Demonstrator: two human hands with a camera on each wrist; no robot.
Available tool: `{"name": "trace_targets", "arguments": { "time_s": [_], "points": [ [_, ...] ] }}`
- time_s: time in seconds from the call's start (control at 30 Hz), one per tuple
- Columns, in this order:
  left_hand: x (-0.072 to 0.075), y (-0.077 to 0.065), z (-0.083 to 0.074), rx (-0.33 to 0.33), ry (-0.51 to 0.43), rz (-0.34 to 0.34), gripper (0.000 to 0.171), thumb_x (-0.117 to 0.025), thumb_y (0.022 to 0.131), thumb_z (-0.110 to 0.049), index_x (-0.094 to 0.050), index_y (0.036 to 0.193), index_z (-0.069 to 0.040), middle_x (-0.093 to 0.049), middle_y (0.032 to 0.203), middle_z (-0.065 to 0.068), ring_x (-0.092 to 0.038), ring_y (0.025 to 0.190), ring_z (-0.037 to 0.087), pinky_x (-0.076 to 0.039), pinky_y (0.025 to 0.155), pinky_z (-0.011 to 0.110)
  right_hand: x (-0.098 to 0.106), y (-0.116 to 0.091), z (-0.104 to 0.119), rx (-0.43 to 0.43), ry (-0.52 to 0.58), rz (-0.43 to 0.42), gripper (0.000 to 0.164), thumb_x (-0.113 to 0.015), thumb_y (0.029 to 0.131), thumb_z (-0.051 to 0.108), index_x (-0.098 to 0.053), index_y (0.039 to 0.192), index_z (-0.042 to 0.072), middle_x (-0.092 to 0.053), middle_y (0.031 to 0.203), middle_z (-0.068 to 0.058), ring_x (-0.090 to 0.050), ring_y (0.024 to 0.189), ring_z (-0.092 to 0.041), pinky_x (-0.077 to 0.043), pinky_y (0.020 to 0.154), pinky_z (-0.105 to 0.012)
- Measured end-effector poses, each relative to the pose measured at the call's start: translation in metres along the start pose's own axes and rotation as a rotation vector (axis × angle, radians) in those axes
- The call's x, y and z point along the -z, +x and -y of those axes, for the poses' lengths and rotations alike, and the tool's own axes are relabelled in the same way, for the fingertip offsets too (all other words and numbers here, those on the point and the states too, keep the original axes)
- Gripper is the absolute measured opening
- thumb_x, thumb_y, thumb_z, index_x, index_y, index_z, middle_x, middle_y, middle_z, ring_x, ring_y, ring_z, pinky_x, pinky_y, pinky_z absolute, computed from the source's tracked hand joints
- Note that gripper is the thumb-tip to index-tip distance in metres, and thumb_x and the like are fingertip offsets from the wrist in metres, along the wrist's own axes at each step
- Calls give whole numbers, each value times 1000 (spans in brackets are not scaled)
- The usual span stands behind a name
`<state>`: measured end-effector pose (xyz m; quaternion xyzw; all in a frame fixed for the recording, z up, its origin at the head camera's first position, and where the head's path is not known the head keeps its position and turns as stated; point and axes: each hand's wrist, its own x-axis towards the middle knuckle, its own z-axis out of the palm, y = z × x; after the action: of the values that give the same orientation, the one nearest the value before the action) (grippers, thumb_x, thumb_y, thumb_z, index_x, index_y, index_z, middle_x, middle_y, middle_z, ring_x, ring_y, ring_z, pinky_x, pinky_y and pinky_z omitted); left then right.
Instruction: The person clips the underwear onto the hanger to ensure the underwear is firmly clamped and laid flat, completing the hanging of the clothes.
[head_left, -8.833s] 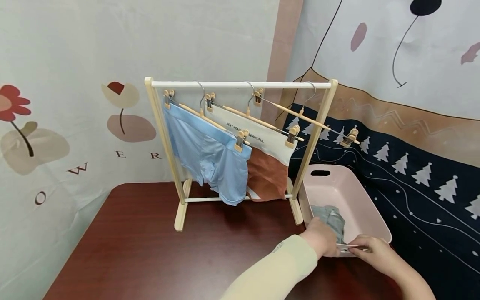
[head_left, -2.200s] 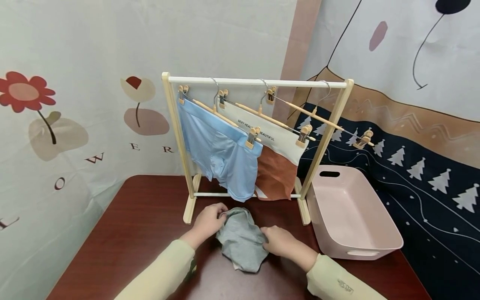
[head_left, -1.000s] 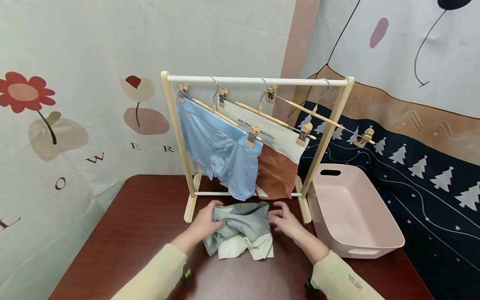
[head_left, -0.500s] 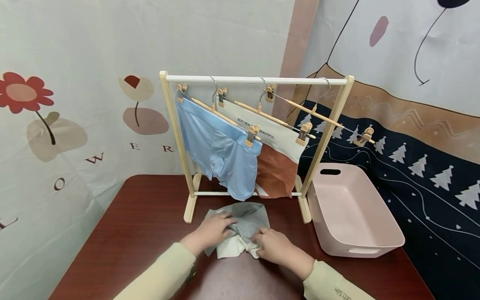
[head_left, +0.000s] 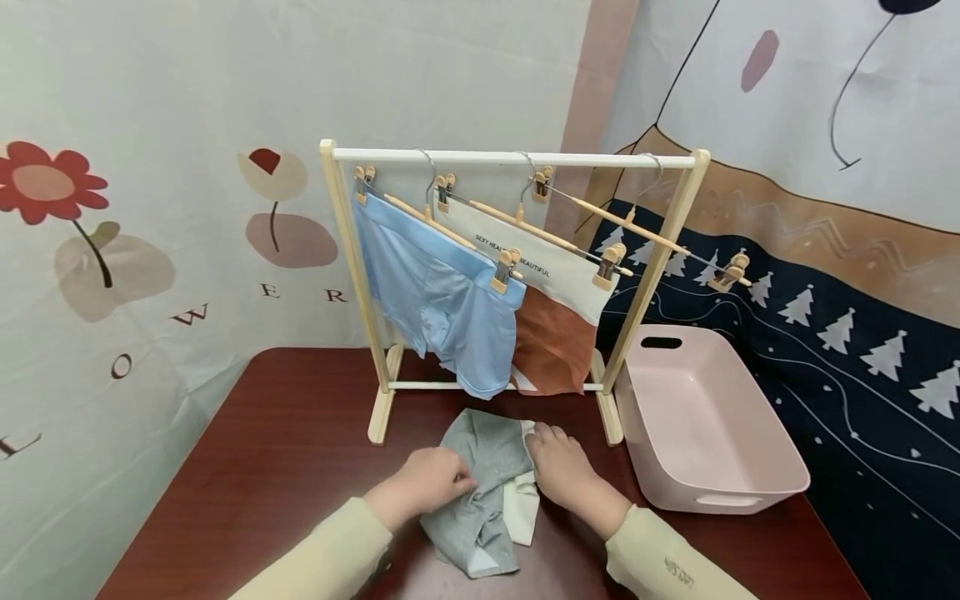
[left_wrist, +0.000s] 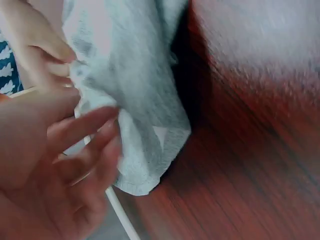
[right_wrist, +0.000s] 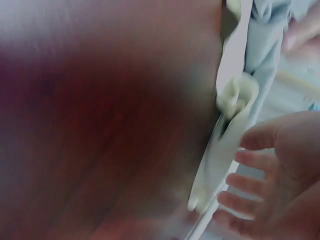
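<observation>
Left hand: the bare left hand (head_left: 426, 482) has bent fingers touching the cloth's left side; can't tell whether they pinch a fold.
Right hand: the bare right hand (head_left: 562, 468) lies along the cloth's right edge, fingers loose, not clenched. Hands apart, one per side, likely to keep the soft cloth from sliding.
Cloth: crumpled grey knit garment with off-white parts (head_left: 487, 454), on the table between both hands, in front of the rack; probably laid down so it can be handled flat.
Table: dark red-brown wood-grain table (head_left: 277, 475); carries cloth, rack, basket.
Rack: pale wooden rack with white rail (head_left: 480, 157), wide feet presumably for stability.
Hung, left: light-blue stretchy shorts (head_left: 442, 292), clipped at the waistband, so they hang spread.
Hung, middle: off-white and rust-brown garment with lettered waistband (head_left: 557, 342), clipped likewise, partly behind the blue.
Hanger, right: slim wood-toned clip hanger (head_left: 626, 226), hooked on the rail, angled.
Basket: pale-pink plastic basket (head_left: 690, 417), right of the rack, seemingly for easy reach.
</observation>
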<state>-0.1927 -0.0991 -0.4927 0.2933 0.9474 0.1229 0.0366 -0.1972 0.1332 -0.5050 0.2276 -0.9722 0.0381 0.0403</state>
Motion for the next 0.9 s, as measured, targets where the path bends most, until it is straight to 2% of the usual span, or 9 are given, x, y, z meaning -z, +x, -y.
{"name": "trace_targets", "arguments": {
  "time_s": [0.1,0.17,0.27,0.33,0.47,0.6,0.67,0.77,0.9],
  "points": [
    [-2,12,-2,-3,107,-114,12,-69,84,-32,-73,88,-21,-64,92,-2,-62,86,16,-52,61,34,2,-6,11,19,-20,-59,21,-70,80,21,-60,93,8,-57,98,-9,-58,84,-27,-48,59,-40],
    [-4,21,-3,-49,112,-124,25,-68,86,-29,-70,109,-20,-63,115,2,-60,107,22,-54,77,38,7,-13,20,56,-27,-35,22,-73,76,26,-60,84,11,-55,88,-4,-57,73,-22,-46,54,-36],
    [-8,33,-3,-127,101,-28,38,-60,92,-28,-59,130,-20,-49,140,6,-47,128,27,-47,96,42,14,-24,31,157,-7,58,11,-71,77,23,-63,76,16,-54,81,1,-55,65,-15,-44,50,-31],
    [-12,36,-2,-149,97,53,40,-54,96,-30,-54,135,-21,-44,145,6,-43,132,28,-41,103,43,15,-31,35,212,4,118,3,-69,80,20,-69,80,17,-56,84,3,-55,66,-13,-44,51,-28],
    [-16,35,0,-71,143,150,44,-46,98,-40,-51,138,-23,-41,148,3,-40,135,26,-38,105,44,14,-41,33,225,-24,179,7,-66,83,19,-73,86,18,-59,94,5,-55,73,-12,-45,53,-29],
    [-13,24,2,46,179,149,47,-46,96,-46,-53,135,-21,-43,146,5,-42,134,27,-42,100,49,17,-47,23,192,-95,136,6,-67,80,21,-72,77,18,-61,96,6,-56,78,-16,-43,56,-32],
    [-9,17,3,98,198,143,49,-46,95,-49,-56,134,-19,-46,144,8,-44,131,30,-42,98,51,19,-48,16,145,-122,116,8,-67,78,19,-71,73,15,-63,95,6,-56,78,-18,-42,58,-34],
    [-5,6,3,154,221,130,51,-47,93,-52,-60,129,-17,-51,138,12,-50,125,33,-43,96,54,23,-48,6,38,-175,156,11,-65,78,18,-73,75,11,-65,100,6,-57,85,-20,-45,67,-37],
    [0,-6,4,204,238,102,48,-52,91,-52,-70,109,-12,-62,117,13,-62,104,34,-49,81,56,25,-43,-5,-73,-219,219,16,-67,80,22,-73,84,8,-64,106,1,-57,92,-23,-48,75,-40]
  ]
}}
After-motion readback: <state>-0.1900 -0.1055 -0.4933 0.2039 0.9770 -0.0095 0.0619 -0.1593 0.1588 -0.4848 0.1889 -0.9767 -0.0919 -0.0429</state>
